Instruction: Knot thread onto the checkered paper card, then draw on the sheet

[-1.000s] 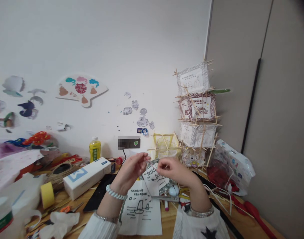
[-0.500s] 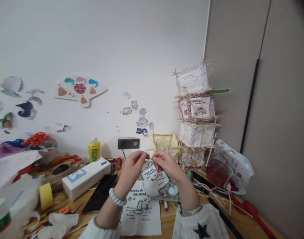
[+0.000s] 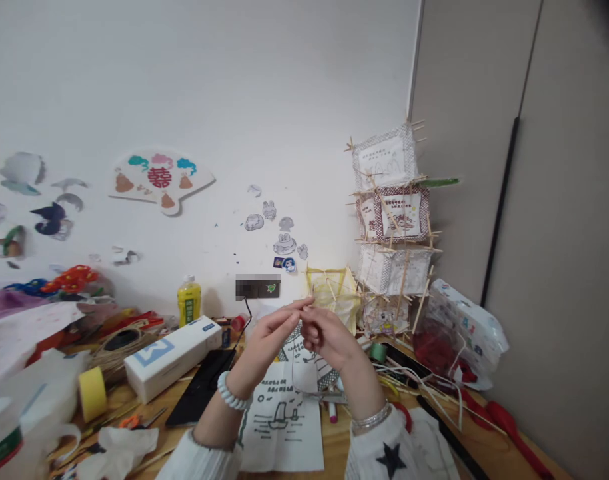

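Observation:
My left hand (image 3: 268, 341) and my right hand (image 3: 332, 339) meet at the fingertips in the middle of the view, above the table. Both have thumb and fingers pinched together. Anything between them is too small to make out. Just below and behind them is a drawn paper (image 3: 304, 377) with a checked border, partly hidden by my hands. A white sheet (image 3: 309, 447) with a sailing-boat drawing lies flat between my forearms. Beyond my fingers stands a yellow stick-framed piece (image 3: 337, 287).
A tall stack of paper lanterns on stick frames (image 3: 394, 213) rises at the right. A white box (image 3: 172, 357), yellow tape roll (image 3: 92, 395) and yellow bottle (image 3: 188, 300) stand left. A green thread spool (image 3: 378, 352), white cables (image 3: 409, 377) and red scissors (image 3: 514, 427) lie right.
My hands have come together, fingertips now touching, the right one shifting a little left and the left fingers stretching toward it. The green spool and something red by my right wrist show more.

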The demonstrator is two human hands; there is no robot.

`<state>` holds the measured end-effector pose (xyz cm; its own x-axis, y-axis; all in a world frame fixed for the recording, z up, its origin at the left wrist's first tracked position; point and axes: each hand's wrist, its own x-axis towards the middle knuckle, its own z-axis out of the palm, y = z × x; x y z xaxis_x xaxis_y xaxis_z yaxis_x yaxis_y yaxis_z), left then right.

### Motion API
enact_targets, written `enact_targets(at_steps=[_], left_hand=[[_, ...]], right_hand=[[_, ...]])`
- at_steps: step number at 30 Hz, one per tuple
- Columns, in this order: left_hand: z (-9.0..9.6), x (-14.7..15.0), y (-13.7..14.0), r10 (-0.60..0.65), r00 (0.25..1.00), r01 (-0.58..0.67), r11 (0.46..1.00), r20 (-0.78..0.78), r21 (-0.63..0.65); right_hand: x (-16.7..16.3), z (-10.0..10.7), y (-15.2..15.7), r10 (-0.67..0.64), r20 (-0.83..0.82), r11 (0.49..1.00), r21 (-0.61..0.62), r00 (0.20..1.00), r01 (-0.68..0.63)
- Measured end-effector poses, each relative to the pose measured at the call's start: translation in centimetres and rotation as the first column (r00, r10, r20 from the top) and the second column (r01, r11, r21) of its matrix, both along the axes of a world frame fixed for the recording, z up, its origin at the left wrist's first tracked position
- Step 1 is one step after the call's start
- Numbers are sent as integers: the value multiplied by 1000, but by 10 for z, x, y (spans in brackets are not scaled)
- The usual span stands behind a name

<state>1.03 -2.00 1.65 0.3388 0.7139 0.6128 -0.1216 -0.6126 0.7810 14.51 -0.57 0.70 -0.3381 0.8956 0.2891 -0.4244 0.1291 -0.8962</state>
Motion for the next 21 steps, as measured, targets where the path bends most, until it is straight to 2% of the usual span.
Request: enact_targets(at_steps=[4, 10, 16, 21], left_hand=[[0, -4, 1, -76, 995, 78, 997, -65, 28], [0, -9, 0, -142, 982, 148, 988, -121, 45], [-5, -7, 5, -127, 991, 131, 987, -41, 98], [-5, -7, 4, -177, 983, 180, 976, -39, 123]], right_hand=[[0, -2, 2, 32, -64, 998, -58, 997, -35], [3, -7, 5, -15, -21, 1000, -27, 1000, 14], [3, -6, 6, 49, -6, 998, 41, 999, -49], [1, -9, 11, 83, -61, 995, 54, 995, -80]])
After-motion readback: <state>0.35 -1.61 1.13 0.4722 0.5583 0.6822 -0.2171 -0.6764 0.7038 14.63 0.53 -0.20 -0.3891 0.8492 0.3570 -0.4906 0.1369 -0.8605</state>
